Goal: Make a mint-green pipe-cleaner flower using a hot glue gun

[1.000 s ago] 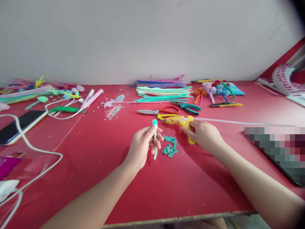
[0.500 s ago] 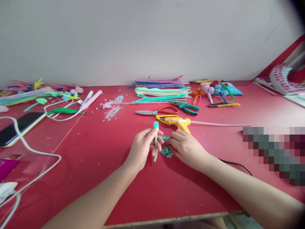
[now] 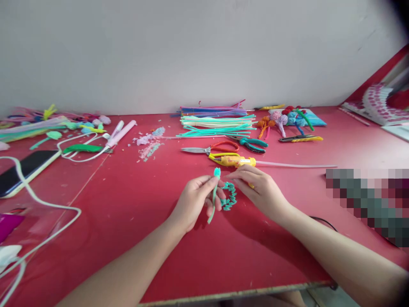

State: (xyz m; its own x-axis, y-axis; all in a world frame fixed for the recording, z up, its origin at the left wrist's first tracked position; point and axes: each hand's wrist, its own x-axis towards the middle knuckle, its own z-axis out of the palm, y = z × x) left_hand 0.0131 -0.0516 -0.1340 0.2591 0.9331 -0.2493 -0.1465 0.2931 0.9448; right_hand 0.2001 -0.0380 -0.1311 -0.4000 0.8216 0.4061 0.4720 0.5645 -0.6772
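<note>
One pale-green stem with a teal tuft is pinched by the left hand below the tuft, apparently so that the top is left exposed. The right hand is held close by with fingertips bunched, though whether anything is grasped cannot be told. Cut teal pieces are spread on the red table between the hands, and the glue gun is laid just beyond, presumably for easy reach.
</note>
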